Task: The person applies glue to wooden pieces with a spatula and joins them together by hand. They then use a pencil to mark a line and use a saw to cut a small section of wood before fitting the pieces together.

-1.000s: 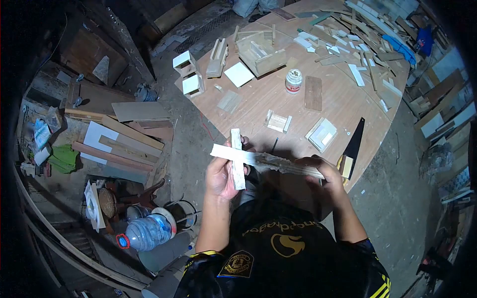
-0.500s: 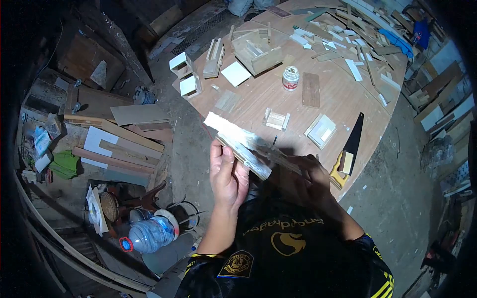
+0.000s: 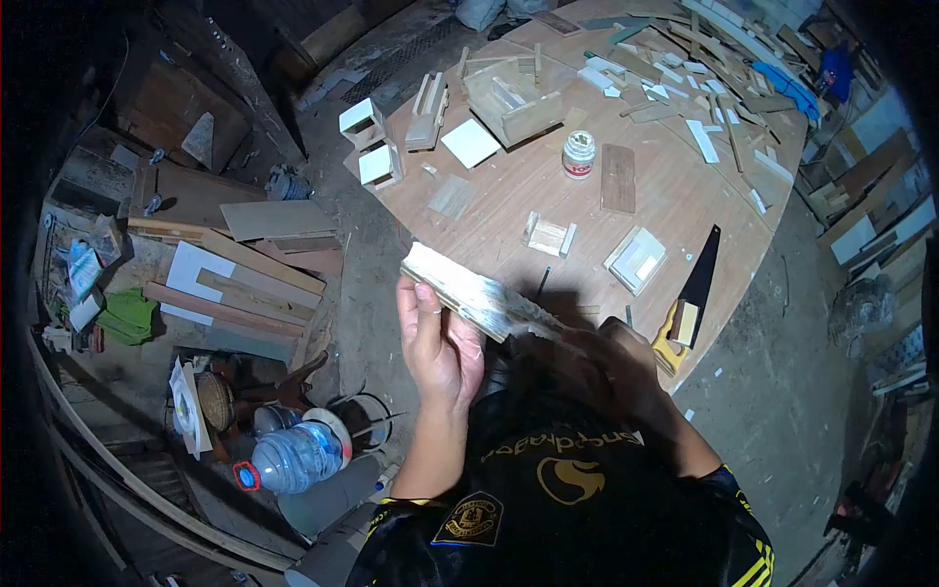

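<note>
My left hand point(image 3: 440, 342) is wrapped round the left end of a long, thin wooden piece point(image 3: 469, 292) with a white, rough-edged upper face. The piece slants down to the right, above the near edge of the table. My right hand point(image 3: 626, 362) is in shadow near its right end; its fingers are too dark to make out. Beyond the piece, a small wooden part point(image 3: 549, 236) and a stacked block with a white top point(image 3: 636, 260) lie on the table.
On the round wooden table point(image 3: 499, 220) are a handsaw point(image 3: 696, 284), a white jar point(image 3: 578, 157), a brown board point(image 3: 617, 178), an open wooden box point(image 3: 514, 103) and many offcuts point(image 3: 675, 73). A large bottle point(image 3: 289, 460) lies at the lower left.
The wooden piece and my left hand have shifted slightly left and down. The strip's two overlapping parts now look lined up instead of spread apart. My right hand has moved slightly down.
</note>
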Motion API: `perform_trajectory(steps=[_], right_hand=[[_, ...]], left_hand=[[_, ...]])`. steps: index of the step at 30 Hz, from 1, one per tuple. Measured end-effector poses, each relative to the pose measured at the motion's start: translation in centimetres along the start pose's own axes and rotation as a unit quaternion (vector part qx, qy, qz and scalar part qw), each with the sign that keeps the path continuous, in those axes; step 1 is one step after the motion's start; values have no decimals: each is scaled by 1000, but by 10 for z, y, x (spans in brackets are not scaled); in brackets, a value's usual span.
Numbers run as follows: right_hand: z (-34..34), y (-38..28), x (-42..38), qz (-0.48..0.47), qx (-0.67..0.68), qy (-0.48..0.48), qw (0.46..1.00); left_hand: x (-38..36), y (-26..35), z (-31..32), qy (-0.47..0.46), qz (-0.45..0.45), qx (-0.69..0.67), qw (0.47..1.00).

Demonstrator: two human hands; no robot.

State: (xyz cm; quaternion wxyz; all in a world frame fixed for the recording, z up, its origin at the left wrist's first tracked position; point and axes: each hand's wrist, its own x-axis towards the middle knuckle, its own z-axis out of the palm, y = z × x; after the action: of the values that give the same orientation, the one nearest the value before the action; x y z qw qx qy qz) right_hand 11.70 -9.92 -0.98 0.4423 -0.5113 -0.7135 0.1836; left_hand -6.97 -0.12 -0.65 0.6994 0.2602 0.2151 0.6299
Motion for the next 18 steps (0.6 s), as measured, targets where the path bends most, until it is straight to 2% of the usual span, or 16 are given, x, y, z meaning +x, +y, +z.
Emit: perform_trajectory(steps=[2,5,12,14,15,17,18], right_hand=[[-1,-3,-1,26,12,-12,1000],[0,0,-6,18,17,-7,1000],[-12,2,-7,5,69,-10,998],[-12,11,-12,-51,47,59,996],[-12,11,-11,-52,46,59,996],[-12,7,-12,46,57,138,988],[-12,9,-15,113,156,130,973]], left_hand=[[1,1,1,36,29,9,999],[3,0,-6,28,70,26,997],[12,9,-16,29,94,24,995],[15,12,-21,37,66,6,997],[14,13,-23,37,23,7,999],[13,17,-23,-24,-100,-49,993],[12,16,-23,-11,-128,-56,990]])
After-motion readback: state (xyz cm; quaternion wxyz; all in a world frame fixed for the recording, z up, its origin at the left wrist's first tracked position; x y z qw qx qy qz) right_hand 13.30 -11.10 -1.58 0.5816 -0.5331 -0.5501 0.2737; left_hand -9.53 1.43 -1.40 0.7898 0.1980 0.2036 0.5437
